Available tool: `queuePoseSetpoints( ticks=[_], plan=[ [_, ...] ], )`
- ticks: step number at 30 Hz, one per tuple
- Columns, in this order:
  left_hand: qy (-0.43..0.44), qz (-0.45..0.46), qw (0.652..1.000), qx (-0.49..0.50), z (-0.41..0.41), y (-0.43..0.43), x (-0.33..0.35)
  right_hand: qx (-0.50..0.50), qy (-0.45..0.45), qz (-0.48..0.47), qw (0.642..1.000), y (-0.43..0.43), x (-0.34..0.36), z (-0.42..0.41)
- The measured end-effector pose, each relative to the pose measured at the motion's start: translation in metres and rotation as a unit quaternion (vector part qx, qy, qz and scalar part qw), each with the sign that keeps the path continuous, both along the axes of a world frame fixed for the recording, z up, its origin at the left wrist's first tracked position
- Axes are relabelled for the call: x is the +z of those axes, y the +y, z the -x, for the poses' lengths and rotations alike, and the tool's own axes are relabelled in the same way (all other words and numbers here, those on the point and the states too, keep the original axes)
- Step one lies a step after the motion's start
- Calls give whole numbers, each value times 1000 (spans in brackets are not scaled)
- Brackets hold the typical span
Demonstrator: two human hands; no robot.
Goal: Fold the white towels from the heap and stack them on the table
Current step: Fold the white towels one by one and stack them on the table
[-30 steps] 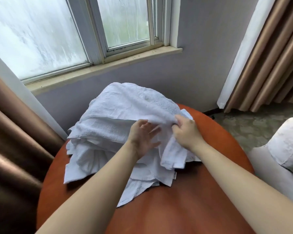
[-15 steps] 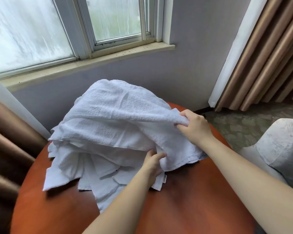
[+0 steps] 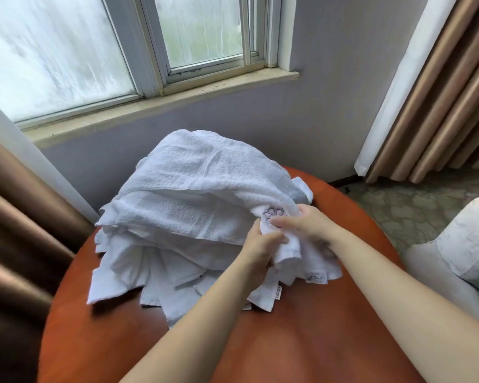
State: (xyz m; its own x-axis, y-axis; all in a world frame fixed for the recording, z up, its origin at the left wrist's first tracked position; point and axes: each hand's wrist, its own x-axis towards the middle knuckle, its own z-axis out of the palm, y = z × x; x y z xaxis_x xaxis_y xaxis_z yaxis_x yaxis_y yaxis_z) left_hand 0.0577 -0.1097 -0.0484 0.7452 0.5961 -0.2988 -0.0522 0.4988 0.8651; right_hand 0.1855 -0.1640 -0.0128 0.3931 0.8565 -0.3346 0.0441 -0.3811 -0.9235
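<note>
Head view: left hand (image 3: 260, 251) curls tight round a bunched towel corner (image 3: 288, 250). Right hand (image 3: 309, 225), just beside it, pinches towel cloth next to an embroidered flower (image 3: 273, 214). Heap of white towels (image 3: 183, 205) lies beyond and left of both hands on the round orange table (image 3: 302, 341).

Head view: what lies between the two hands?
In the head view, a bunched corner of a white terry towel with an embroidered flower; the left hand and right hand both grip it.

Towel heap (image 3: 194, 205) fills far table (image 3: 302, 341); near half bare.
</note>
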Motion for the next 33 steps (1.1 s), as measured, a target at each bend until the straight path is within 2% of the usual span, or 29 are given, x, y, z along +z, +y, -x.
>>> queuePoseSetpoints(
  ticks=[2, 4, 5, 8, 10, 12, 14, 15, 16, 17, 18, 19, 20, 23, 27, 29, 33],
  plan=[
    [-73, 67, 995, -26, 12, 2, 2, -34, 92, -21, 995, -2, 6, 2],
    [-129, 173, 976, 5, 22, 0, -3, -26, 192, -36, 980, -5, 12, 2],
    [-120, 201, 972, 21, 25, -2, -12, -17, 219, -35, 975, -6, 15, 5],
    [21, 221, 975, 16, 26, -16, -36, -16, 291, -37, 956, -7, 14, 17],
    [15, 268, 963, 3, 29, -28, -35, -32, 317, -37, 947, -6, 12, 23],
    [-6, 290, 957, 28, 32, -30, -25, -40, 306, -34, 951, -8, 11, 23],
    [30, 253, 965, 65, 32, -26, -16, -56, 255, -26, 965, -8, 7, 17],
    [59, 224, 969, 90, 35, -20, -16, -64, 189, -10, 980, -9, 4, 13],
    [86, 188, 971, 120, 37, -14, -17, -66, 77, 22, 995, -9, 1, 10],
    [111, 149, 972, 145, 42, -11, -17, -59, -68, 66, 994, -9, -3, 6],
    [133, 114, 972, 156, 48, -7, -17, -54, -209, 111, 970, -9, -5, 3],
    [158, 76, 971, 163, 54, -4, -19, -42, -303, 148, 941, -10, -6, 1],
    [189, 30, 967, 167, 59, -1, -20, -23, -351, 172, 920, -11, -6, 0],
    [268, -62, 943, 187, 71, 6, -26, 40, -411, 238, 879, -13, -5, -2],
    [304, -74, 930, 194, 83, 11, -29, -23, -449, 250, 857, -17, 2, -10],
    [306, -57, 936, 162, 84, 2, -24, -54, -434, 239, 867, -17, 6, -14],
    [213, 109, 966, 97, 73, -49, -16, -98, -343, 137, 924, -14, 23, -10]
  ],
)
